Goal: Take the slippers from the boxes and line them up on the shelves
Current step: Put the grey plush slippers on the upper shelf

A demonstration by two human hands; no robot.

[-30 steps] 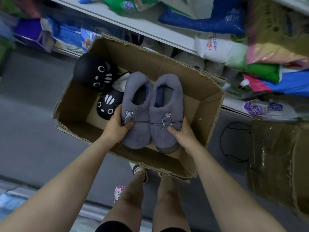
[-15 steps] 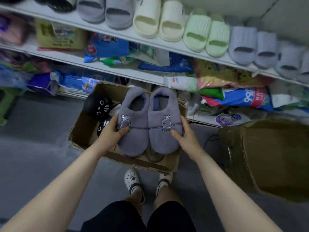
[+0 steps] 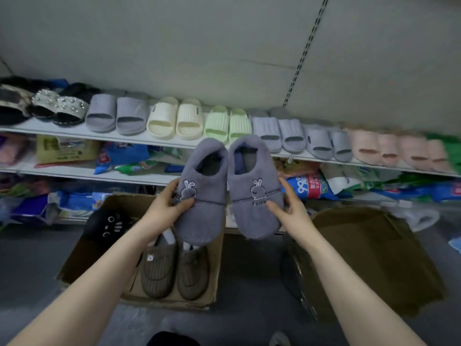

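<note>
Two grey plush slippers with rabbit patches hang in the air above the open cardboard box. My left hand grips the left slipper by its side. My right hand grips the right slipper. Both sit just below the white shelf, which carries a row of slides. Inside the box lie a brown pair of slippers and a black cat-face slipper.
A second, darker cardboard box stands on the floor to the right. The shelf below the slides holds packaged goods. Slides fill the top shelf from black beaded ones on the left to pink ones on the right.
Both hands have lifted the grey pair up out of the box toward the slide shelf. The view tilted upward, and the brown pair in the box came into sight.
</note>
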